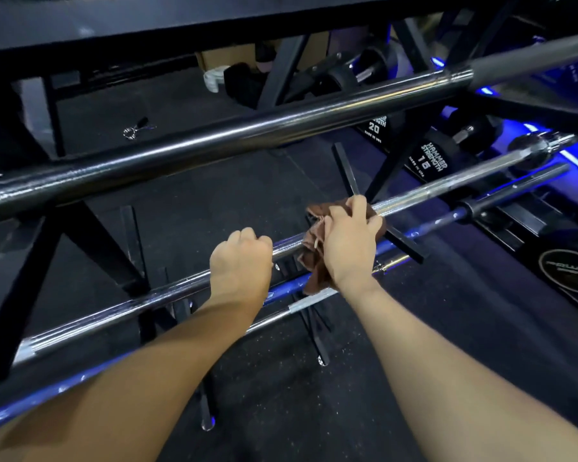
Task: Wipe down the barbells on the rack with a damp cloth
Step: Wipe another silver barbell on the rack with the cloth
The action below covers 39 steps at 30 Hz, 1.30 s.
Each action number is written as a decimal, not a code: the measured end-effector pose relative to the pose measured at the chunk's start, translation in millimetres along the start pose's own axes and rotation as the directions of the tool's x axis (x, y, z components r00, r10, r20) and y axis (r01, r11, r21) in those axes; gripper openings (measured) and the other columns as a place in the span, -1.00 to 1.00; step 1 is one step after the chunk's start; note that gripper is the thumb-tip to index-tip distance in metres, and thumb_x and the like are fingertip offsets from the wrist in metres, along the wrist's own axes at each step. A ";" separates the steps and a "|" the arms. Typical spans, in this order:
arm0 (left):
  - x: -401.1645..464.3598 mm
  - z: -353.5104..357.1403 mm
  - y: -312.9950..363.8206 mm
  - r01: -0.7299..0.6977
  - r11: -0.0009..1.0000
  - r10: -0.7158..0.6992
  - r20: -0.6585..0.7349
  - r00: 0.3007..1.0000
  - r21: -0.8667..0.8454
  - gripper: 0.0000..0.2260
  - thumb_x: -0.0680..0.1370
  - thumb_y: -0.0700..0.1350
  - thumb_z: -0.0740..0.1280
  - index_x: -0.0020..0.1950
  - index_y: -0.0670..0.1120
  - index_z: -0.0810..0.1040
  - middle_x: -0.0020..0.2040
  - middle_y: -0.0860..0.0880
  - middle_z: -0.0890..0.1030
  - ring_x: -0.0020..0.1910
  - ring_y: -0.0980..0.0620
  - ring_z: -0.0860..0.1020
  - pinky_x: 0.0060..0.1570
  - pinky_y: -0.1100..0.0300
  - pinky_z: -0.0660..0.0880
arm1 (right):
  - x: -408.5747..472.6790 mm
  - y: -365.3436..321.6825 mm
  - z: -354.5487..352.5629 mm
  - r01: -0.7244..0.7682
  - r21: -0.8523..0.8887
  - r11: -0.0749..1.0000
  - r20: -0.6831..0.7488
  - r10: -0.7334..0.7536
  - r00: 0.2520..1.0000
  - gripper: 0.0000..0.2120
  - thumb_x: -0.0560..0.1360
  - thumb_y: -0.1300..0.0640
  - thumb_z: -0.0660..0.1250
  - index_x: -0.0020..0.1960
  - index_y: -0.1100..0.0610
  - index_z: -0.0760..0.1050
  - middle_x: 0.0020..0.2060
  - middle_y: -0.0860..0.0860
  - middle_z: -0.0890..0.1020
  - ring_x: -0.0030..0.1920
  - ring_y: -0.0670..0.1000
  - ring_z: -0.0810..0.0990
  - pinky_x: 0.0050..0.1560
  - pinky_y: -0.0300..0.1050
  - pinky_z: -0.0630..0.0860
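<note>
Under the right hand (347, 248), cloth (314, 238) half hidden.

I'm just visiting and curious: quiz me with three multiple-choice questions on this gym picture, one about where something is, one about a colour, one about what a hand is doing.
1. Where is the cloth?
A. on the floor
B. on the chrome barbell
C. on the thick top bar

2. What colour is the cloth?
A. brown
B. white
C. green

3. What is the left hand doing?
A. hanging free
B. holding a dumbbell
C. gripping the chrome barbell

Answers:
1 B: the right hand presses the cloth around the chrome barbell.
2 A: its folds show brown.
3 C: the left hand has its fingers curled over that bar.
</note>
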<state>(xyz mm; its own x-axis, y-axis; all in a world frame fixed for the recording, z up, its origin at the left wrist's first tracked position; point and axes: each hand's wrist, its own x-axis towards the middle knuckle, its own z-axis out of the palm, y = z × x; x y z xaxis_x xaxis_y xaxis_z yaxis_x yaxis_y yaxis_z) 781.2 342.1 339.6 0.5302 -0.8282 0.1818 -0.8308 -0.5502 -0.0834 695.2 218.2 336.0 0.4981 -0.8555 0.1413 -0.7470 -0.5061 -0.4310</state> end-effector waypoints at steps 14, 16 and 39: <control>4.3 -5.9 15.0 0.158 0.987 -0.157 0.058 0.986 -0.015 -0.74 0.32 -0.02 0.56 -0.14 -0.10 0.58 -0.17 -0.06 0.53 -0.17 -0.06 0.53 -0.28 0.16 0.23 | 10.5 17.0 -11.5 0.126 0.080 0.989 0.130 -0.136 0.982 -0.56 0.61 -0.06 0.15 0.41 0.14 0.31 0.36 0.12 0.25 0.26 0.25 0.25 0.20 0.07 0.32; 7.4 -3.7 25.9 0.219 0.974 -0.214 0.066 0.975 -0.066 -0.77 0.50 0.01 0.38 0.06 -0.09 0.54 0.02 -0.06 0.51 0.05 -0.08 0.48 -0.10 0.13 0.24 | 2.4 31.6 -15.4 0.254 0.172 0.952 0.156 -0.281 0.947 -0.40 0.57 -0.11 0.19 0.49 0.18 0.18 0.39 0.14 0.26 0.28 0.21 0.21 0.23 0.08 0.33; 22.8 -7.7 67.5 0.471 0.878 -0.454 0.160 0.876 -0.084 -0.81 0.57 -0.10 0.24 0.11 0.05 0.59 -0.03 0.01 0.46 -0.02 0.00 0.44 -0.24 0.16 0.29 | 59.8 42.3 11.1 0.641 -0.102 0.761 0.058 -0.639 0.767 -0.64 0.57 -0.18 0.09 -0.12 0.01 0.53 -0.27 0.05 0.59 -0.19 0.16 0.58 -0.02 0.03 0.33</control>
<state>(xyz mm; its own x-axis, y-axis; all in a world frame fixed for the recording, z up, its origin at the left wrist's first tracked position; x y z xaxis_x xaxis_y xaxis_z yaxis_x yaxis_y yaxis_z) 735.9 286.9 345.6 0.8693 -0.4927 0.0400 -0.4942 -0.8642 0.0944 698.3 146.8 316.3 0.8847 -0.3268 0.3323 -0.2938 -0.9445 -0.1466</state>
